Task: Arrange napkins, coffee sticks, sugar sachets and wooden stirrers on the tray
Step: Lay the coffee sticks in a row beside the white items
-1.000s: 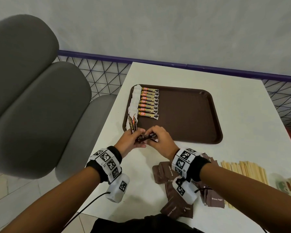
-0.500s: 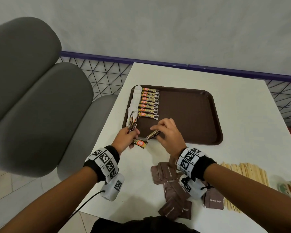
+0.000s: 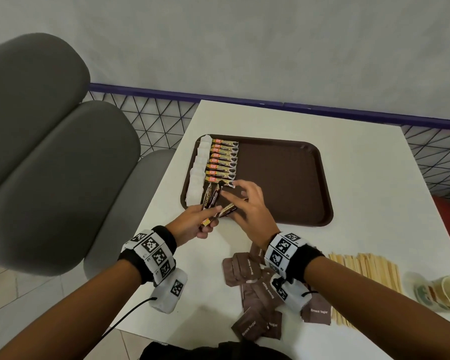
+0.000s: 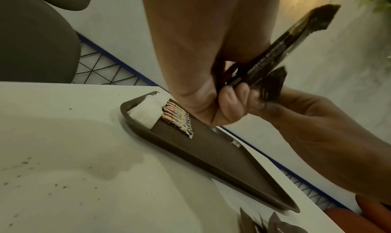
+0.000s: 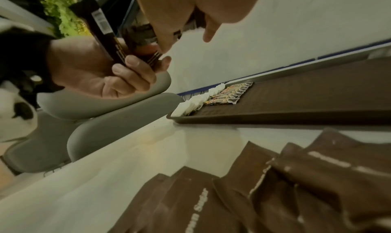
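A brown tray (image 3: 283,178) holds white napkins (image 3: 198,172) along its left edge and a row of several coffee sticks (image 3: 224,162) beside them. My left hand (image 3: 208,216) grips a small bundle of coffee sticks (image 3: 211,197) over the tray's near left corner; the left wrist view shows the bundle (image 4: 275,49) standing up from the curled fingers. My right hand (image 3: 234,201) pinches one coffee stick (image 3: 227,210) next to the left thumb, its other fingers spread. Brown sugar sachets (image 3: 255,287) and wooden stirrers (image 3: 361,271) lie on the white table (image 3: 361,190) near me.
Grey padded chairs (image 3: 50,165) stand to the left of the table. Paper cups (image 3: 439,292) lie at the right edge. A wire fence with a blue rail (image 3: 153,118) runs behind the table. The tray's middle and right are bare.
Both hands have moved forward from the table's edge to the tray's near left corner. The right hand has drawn one stick out of the left hand's bundle.
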